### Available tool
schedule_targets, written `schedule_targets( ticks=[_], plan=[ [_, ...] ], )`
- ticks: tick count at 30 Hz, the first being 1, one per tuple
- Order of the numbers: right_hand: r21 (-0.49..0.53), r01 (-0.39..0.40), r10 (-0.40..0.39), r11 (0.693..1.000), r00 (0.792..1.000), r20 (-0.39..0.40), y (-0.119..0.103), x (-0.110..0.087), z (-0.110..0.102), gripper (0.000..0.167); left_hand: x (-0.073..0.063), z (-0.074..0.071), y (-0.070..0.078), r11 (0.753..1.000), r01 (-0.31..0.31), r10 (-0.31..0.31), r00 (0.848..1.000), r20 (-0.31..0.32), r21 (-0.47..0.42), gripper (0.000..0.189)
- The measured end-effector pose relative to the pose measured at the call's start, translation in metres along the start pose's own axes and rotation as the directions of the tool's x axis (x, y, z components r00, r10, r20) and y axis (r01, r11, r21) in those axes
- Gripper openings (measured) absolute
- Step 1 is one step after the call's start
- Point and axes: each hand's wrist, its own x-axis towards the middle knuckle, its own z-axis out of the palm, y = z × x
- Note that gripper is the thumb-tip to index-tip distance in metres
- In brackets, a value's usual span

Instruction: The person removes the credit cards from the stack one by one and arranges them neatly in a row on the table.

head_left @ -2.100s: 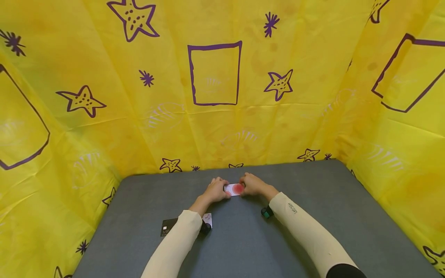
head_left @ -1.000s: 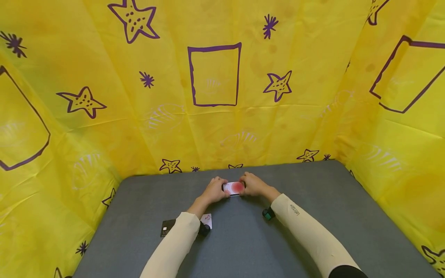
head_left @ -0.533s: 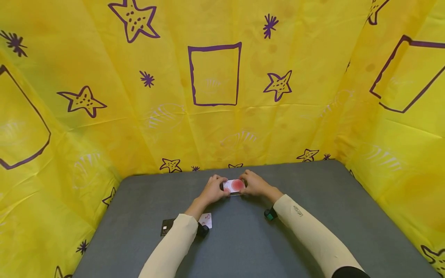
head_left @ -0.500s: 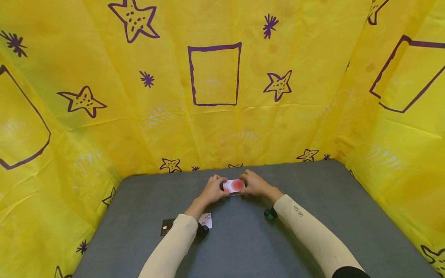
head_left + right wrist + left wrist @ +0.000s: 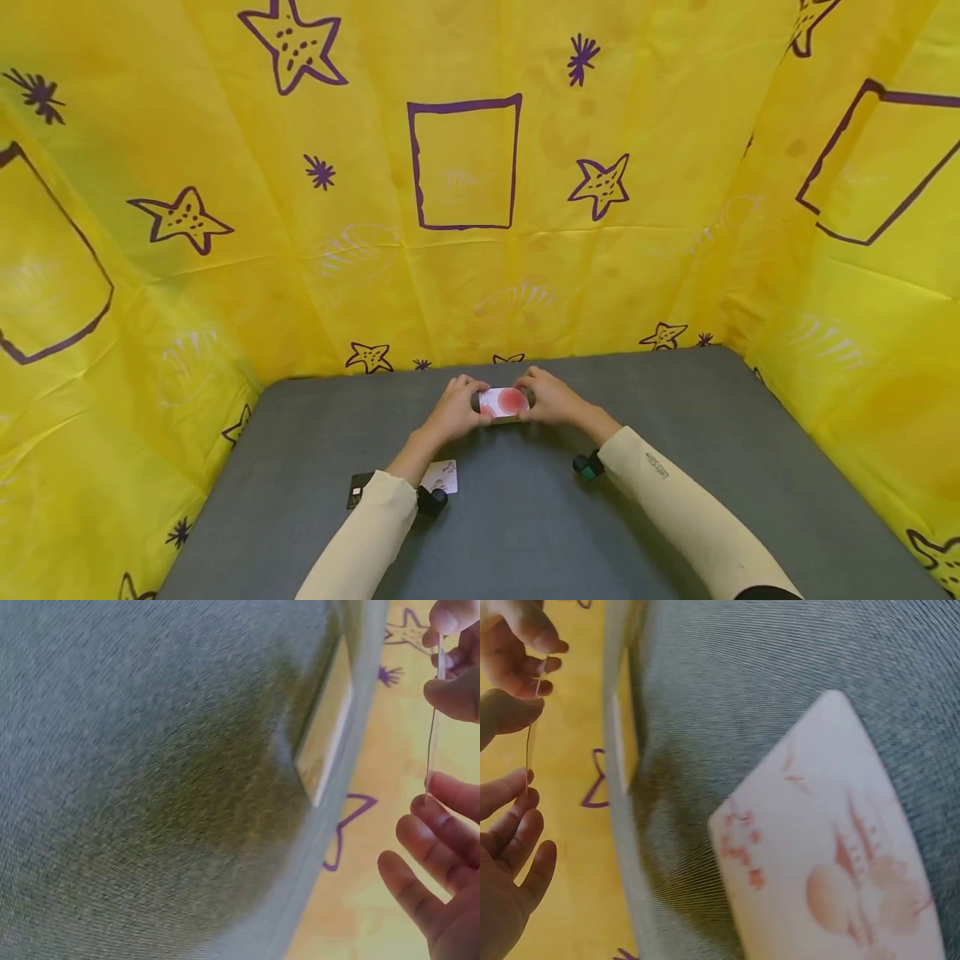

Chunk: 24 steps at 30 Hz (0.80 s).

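My left hand (image 5: 459,408) and right hand (image 5: 553,398) pinch opposite ends of a white card (image 5: 504,402) with a red circle printed on it. In the left wrist view the held card (image 5: 532,742) shows edge-on, as a thin line between thumbs and fingers, raised above the table. Below it, a flat card (image 5: 326,724) lies on the table in the right wrist view. Near the left forearm lie a white card with a pink floral print (image 5: 441,477) and a black card (image 5: 357,490), which the sleeve partly covers.
A grey cloth-covered table (image 5: 510,517) spreads under both arms. Yellow fabric (image 5: 465,283) with purple starfish drawings hangs behind it and along both sides. Each wrist wears a dark camera, such as the one on the right wrist (image 5: 588,465).
Both hands have lifted the red-circle card slightly up from the table, and a strip of something under it now shows. The left forearm has shifted left, uncovering more of the floral card.
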Motion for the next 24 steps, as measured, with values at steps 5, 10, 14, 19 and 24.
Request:
schedule_targets(
  ticks=[5, 10, 14, 19, 24],
  plan=[
    [0.01, 0.019, -0.019, 1.0, 1.0, -0.022, -0.003, -0.003, -0.002, 0.047, -0.006, -0.008, 0.006, 1.0, -0.009, 0.009, 1.0, -0.011, -0.006, 0.051],
    [0.022, 0.035, -0.034, 0.999, 0.999, -0.036, -0.006, -0.006, -0.004, 0.048, -0.01, -0.009, 0.007, 0.999, -0.014, 0.014, 1.0, -0.009, -0.031, 0.05],
    [0.029, 0.056, -0.054, 0.998, 0.997, -0.05, -0.008, -0.009, -0.006, 0.048, -0.013, -0.01, 0.007, 0.999, -0.028, 0.027, 0.999, -0.021, -0.037, 0.051],
    [0.035, 0.08, -0.078, 0.996, 0.995, -0.066, -0.011, -0.012, -0.008, 0.046, -0.019, -0.012, 0.009, 0.999, -0.029, 0.028, 0.999, -0.017, -0.043, 0.051],
    [0.059, 0.096, -0.092, 0.994, 0.993, -0.07, -0.012, -0.017, -0.01, 0.045, -0.024, -0.015, 0.011, 0.998, -0.033, 0.033, 0.999, -0.012, -0.044, 0.05]
  ],
)
